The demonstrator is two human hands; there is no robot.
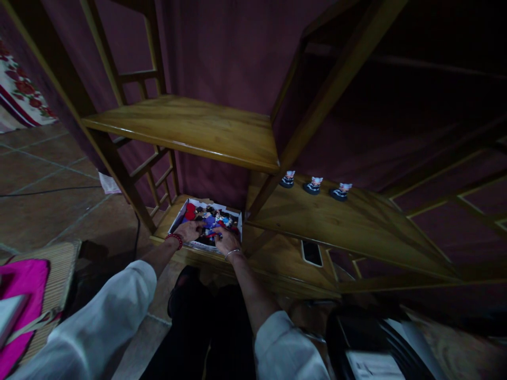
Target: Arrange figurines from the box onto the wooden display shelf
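Note:
A shallow white box (240,220) sits on the lowest wooden shelf, full of small mixed pieces in red, blue, purple, black and white. Over its left part reaches my left hand (190,230), a red bead bracelet at the wrist. Its fingers stretch out toward a purple-blue piece (209,221); contact is hard to make out. My right hand (226,240), wearing a thin bangle, is inside the box's front right. Its fingers are drawn together beside red and blue pieces, and what they grip is too small to name. A red piece (190,211) lies in the back left corner.
Above the box juts a wooden shelf board (186,126). Three small figures (312,186) stand in a row on the right shelf (356,227). Below them lies a phone (311,253). A black bag or chair (368,338) is at lower right, a pink cloth (27,295) at left.

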